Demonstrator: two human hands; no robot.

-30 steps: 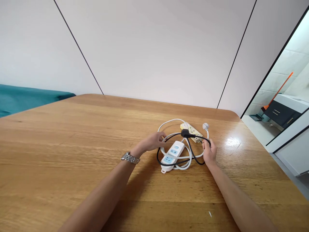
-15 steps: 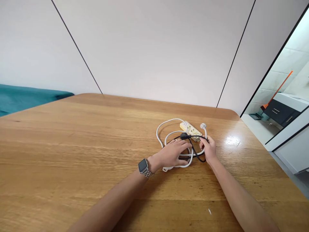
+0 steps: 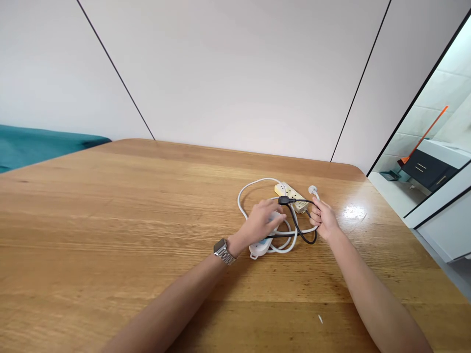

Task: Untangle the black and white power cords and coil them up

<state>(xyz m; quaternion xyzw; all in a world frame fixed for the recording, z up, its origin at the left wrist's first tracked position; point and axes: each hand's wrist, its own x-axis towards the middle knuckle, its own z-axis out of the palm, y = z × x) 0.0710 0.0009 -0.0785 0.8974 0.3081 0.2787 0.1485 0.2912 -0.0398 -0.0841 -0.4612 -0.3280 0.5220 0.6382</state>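
Note:
My right hand is closed round a black cable, whose black plug points left. My left hand, with a watch on its wrist, hovers just left of that plug, thumb and fingers apart. Beneath it a white power strip is partly hidden. Behind the plug lies a cream power strip with several sockets. A white cable loops loosely round and over both strips, tangled with the black one. Beyond my right hand rests a white plug.
Everything lies on a wooden table, against a pale panelled wall. Teal fabric shows at the far left. Through a doorway on the right stand an orange broom and a dark cabinet.
My left hand has drawn back and risen, uncovering part of the white strip. My right hand has shifted slightly right with the black cable, and the black plug has turned and lifted slightly.

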